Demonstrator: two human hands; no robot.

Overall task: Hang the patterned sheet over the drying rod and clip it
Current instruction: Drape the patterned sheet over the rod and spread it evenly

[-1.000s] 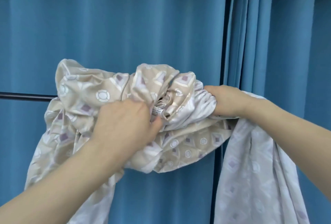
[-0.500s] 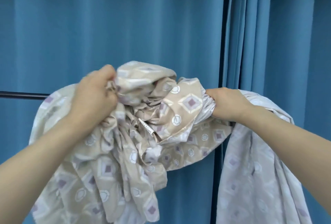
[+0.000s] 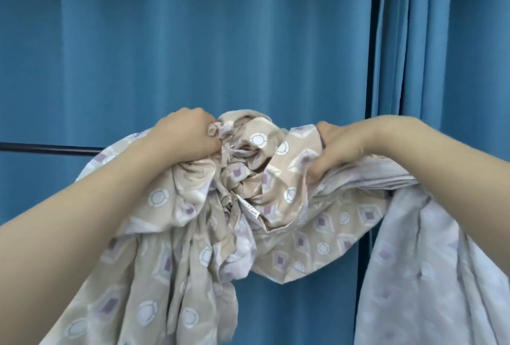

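Note:
A beige patterned sheet [image 3: 317, 231] with white rings and purple diamonds lies bunched over a dark horizontal drying rod [image 3: 49, 149]. Only the rod's left stretch shows; the cloth hides the rest. My left hand [image 3: 187, 137] grips a gathered wad of fabric at the top of the bunch. My right hand [image 3: 339, 145] grips the cloth a little further right, where the paler underside drapes down. A small white label [image 3: 249, 209] pokes out between the folds. No clip is in view.
Blue curtains [image 3: 220, 41] hang close behind the rod and fill the background. A dark vertical pole [image 3: 369, 41] stands behind the sheet at right of centre. Loose sheet ends hang down at lower left and lower right.
My left hand has moved right along the bunch toward my right hand and holds a fresh wad. More fabric has dropped down on the left. My right hand has barely shifted.

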